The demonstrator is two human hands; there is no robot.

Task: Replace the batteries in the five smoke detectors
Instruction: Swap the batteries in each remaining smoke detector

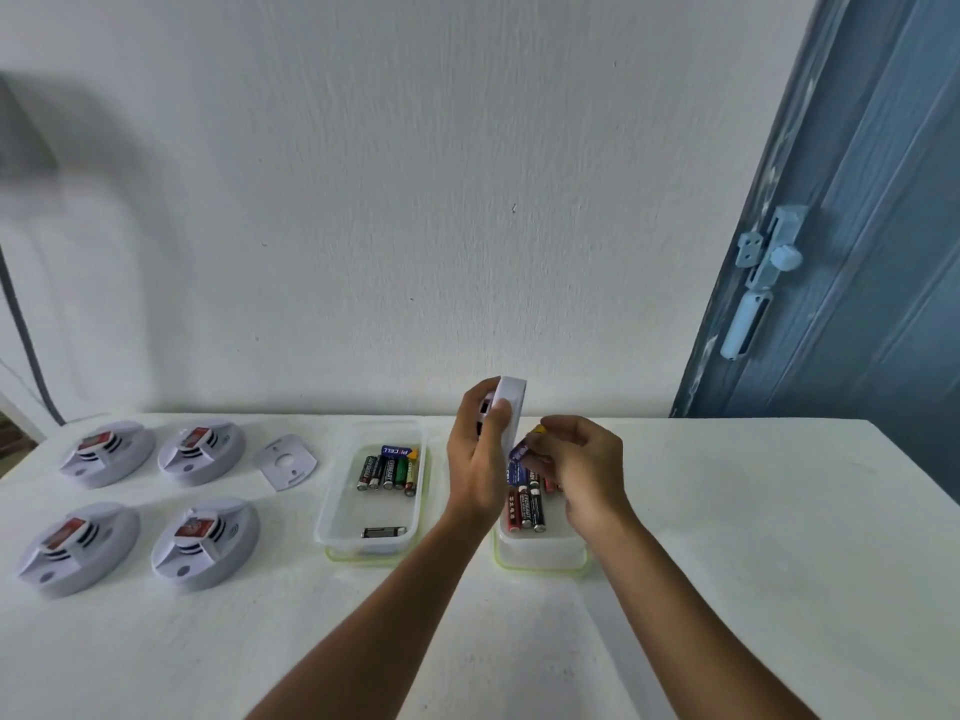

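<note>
Table (727, 511) edge (wall (415, 200) close behind)

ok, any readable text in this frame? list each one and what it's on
"PKCELL", partly hidden: blue battery in the left tray.
"EVEREADY": black batteries in the left tray, and one in the right tray.
Red labels on the smoke detectors: too blurred.
Battery in the right hand: unreadable.

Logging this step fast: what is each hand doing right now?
Left hand: fingers gripping the smoke detector, lifted on edge above the table.
Right hand: fingers pinching a battery beside the detector.
</note>
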